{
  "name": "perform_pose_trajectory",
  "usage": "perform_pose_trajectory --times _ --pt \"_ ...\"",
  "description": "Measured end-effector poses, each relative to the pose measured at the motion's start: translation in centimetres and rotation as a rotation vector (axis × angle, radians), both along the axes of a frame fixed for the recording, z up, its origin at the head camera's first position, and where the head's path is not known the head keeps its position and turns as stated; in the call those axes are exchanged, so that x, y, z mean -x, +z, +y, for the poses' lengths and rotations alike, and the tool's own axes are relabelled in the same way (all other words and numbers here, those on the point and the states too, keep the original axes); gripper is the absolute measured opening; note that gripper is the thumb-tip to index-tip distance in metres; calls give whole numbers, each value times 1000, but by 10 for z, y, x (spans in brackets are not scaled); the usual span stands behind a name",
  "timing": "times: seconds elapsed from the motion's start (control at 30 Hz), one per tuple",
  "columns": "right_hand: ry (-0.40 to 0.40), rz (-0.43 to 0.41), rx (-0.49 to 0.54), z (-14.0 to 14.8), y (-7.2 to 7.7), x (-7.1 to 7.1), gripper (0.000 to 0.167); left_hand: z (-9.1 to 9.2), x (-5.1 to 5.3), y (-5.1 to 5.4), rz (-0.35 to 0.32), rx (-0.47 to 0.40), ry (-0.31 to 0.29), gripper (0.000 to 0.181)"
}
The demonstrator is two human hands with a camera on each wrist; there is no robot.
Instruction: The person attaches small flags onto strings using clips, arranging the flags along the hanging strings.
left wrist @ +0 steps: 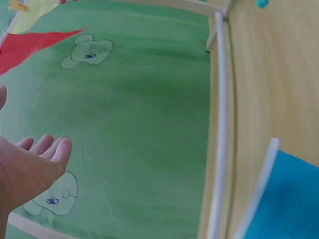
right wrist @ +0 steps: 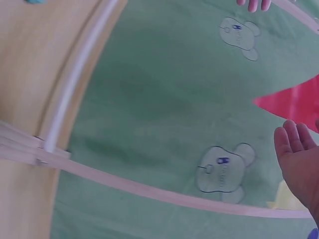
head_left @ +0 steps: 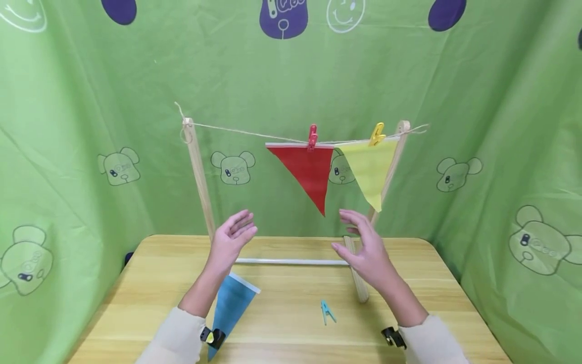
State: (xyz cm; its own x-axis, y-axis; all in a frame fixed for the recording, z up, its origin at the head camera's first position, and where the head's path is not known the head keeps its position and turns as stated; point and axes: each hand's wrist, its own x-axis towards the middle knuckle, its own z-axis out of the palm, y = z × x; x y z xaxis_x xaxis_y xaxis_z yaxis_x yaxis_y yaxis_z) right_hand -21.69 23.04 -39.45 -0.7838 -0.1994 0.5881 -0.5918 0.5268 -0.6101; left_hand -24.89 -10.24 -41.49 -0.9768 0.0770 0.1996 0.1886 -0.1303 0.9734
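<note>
Both hands are raised over the table and hold nothing. My left hand [head_left: 231, 240] is near the left wooden post, fingers loosely extended, above a blue pennant [head_left: 233, 301] lying on the tabletop. On the other side my right hand [head_left: 364, 245] is lifted below the hanging pennants, its fingers relaxed and apart from them. A red pennant [head_left: 309, 169] hangs from the string by a red clothespin [head_left: 312, 137]. To its right a yellow pennant [head_left: 370, 164] hangs by a yellow clothespin [head_left: 377, 135]. A blue clothespin [head_left: 327, 312] lies on the table between the forearms.
A string [head_left: 245, 132] runs between the left post [head_left: 200, 177] and the right post [head_left: 394, 164]. Low down, a white rod [head_left: 293, 262] joins the stand's two sides. The wooden table [head_left: 291, 336] has green printed curtains [head_left: 291, 86] behind and beside it.
</note>
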Motion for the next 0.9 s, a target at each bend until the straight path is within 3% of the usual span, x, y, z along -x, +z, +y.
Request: perform_pose_trajectory --times 0.37,0.63,0.9 --pt "-39 -194 -84 8 -51 -2 71 -17 -2 -40 -78 111 44 61" --pt "-51 -334 -130 10 -82 -5 72 -28 -6 -69 -120 322 51 71" --pt "-50 -433 -185 9 -99 -10 76 -31 -12 -85 -154 537 102 77"
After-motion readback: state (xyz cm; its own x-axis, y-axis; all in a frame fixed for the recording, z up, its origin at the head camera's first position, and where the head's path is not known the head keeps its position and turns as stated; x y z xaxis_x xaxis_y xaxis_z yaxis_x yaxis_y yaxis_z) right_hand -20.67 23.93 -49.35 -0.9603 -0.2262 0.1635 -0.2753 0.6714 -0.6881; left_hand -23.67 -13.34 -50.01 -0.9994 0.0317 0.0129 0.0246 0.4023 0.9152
